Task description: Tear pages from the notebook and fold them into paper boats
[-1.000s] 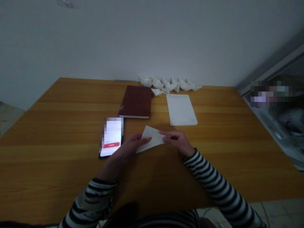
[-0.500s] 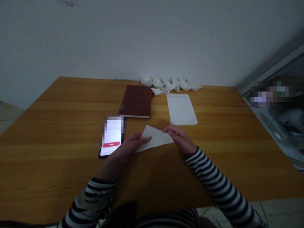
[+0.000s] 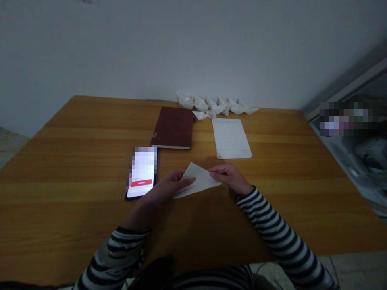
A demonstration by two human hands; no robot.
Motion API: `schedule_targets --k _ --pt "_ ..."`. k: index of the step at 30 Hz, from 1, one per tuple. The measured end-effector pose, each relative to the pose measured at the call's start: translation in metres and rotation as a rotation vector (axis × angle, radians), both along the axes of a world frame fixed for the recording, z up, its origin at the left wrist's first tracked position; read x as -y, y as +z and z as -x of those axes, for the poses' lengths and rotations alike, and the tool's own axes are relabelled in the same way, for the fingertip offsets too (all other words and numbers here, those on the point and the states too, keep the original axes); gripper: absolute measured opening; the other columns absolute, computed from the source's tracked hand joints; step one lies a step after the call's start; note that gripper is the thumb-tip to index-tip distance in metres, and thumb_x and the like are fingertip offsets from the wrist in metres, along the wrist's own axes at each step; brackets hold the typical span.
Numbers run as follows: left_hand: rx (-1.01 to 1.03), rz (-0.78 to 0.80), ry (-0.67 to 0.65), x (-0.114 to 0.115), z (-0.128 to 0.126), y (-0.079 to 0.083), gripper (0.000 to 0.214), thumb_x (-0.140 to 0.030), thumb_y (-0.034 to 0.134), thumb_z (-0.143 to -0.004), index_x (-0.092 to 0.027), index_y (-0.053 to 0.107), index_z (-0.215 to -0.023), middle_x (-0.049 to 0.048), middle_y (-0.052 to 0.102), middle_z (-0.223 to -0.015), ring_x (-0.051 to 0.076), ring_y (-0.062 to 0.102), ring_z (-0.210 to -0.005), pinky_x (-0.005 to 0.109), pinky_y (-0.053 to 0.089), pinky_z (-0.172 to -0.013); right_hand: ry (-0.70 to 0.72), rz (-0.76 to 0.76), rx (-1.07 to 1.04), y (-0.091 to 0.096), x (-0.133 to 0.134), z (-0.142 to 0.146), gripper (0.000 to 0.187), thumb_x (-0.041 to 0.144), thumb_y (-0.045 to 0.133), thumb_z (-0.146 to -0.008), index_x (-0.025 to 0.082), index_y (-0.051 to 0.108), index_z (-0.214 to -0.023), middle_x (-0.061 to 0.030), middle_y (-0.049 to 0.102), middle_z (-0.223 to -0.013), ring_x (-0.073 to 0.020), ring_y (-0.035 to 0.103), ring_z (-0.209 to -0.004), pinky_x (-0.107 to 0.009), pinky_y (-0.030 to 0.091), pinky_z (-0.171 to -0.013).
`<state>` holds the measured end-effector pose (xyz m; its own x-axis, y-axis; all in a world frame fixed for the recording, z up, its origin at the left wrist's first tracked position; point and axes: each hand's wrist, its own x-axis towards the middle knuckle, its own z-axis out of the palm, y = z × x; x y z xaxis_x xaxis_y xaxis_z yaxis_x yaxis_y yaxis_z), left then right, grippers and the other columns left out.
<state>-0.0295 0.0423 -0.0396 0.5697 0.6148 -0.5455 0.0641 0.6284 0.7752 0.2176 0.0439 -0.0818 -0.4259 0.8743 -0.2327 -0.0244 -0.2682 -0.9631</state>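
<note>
A folded white sheet of paper (image 3: 198,181), roughly triangular, is held between my two hands just above the wooden table. My left hand (image 3: 171,185) grips its left side, thumb on top and the fingers mostly hidden underneath. At the right corner, my right hand (image 3: 231,177) pinches the paper between thumb and fingers. Close by my left wrist lies a phone (image 3: 141,173) with a lit screen and a red button. Beyond my right hand rests a lined sheet or pad (image 3: 232,139).
A dark red-brown notebook (image 3: 173,128) lies left of the lined paper. Several folded paper boats (image 3: 217,105) stand along the back edge by the wall. The wooden table (image 3: 302,193) reaches to the wall. Shelving with blurred items is at the far right.
Both hands and the folded paper have shifted slightly toward me. My right thumb has slid a little left along the paper's top. The other things stay where they were.
</note>
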Motion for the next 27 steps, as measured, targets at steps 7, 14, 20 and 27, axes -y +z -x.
schedule_targets --k 7,14,20,27 --pt "-0.096 -0.092 -0.036 0.0 -0.006 -0.001 0.034 -0.045 0.075 -0.077 -0.014 0.075 -0.091 0.0047 0.074 -0.078 0.013 0.06 -0.06 0.021 0.041 -0.053 -0.143 0.042 0.125 0.004 0.004 0.015 0.033 0.044 0.086 -0.062 0.015 0.072 -0.067 0.0 0.069 -0.059 -0.0081 0.053 -0.049 -0.02 0.038 -0.047" --pt "-0.374 -0.305 0.127 -0.005 -0.002 0.001 0.039 -0.047 0.079 -0.07 -0.012 0.077 -0.087 0.0046 0.072 -0.07 0.013 0.058 -0.056 0.022 0.038 -0.051 -0.269 0.014 0.164 0.007 0.006 0.019 0.037 0.047 0.085 -0.062 0.016 0.066 -0.063 0.0009 0.066 -0.057 -0.0075 0.05 -0.048 -0.02 0.034 -0.046" --pt "-0.435 -0.391 0.126 -0.005 -0.003 -0.002 0.034 -0.045 0.08 -0.067 -0.013 0.077 -0.077 0.0012 0.067 -0.061 0.011 0.05 -0.051 0.021 0.032 -0.046 -0.066 0.063 0.141 0.008 0.007 0.016 0.036 0.048 0.081 -0.069 0.014 0.07 -0.076 -0.0003 0.069 -0.065 -0.0082 0.053 -0.051 -0.019 0.035 -0.047" --pt "-0.338 -0.432 0.103 -0.002 -0.013 -0.008 0.031 -0.045 0.074 -0.076 -0.014 0.078 -0.077 0.0018 0.071 -0.065 0.011 0.056 -0.056 0.02 0.037 -0.05 -0.104 -0.008 0.279 0.008 0.011 0.024 0.034 0.047 0.078 -0.072 0.013 0.075 -0.074 -0.0001 0.066 -0.061 -0.0089 0.051 -0.05 -0.02 0.034 -0.045"
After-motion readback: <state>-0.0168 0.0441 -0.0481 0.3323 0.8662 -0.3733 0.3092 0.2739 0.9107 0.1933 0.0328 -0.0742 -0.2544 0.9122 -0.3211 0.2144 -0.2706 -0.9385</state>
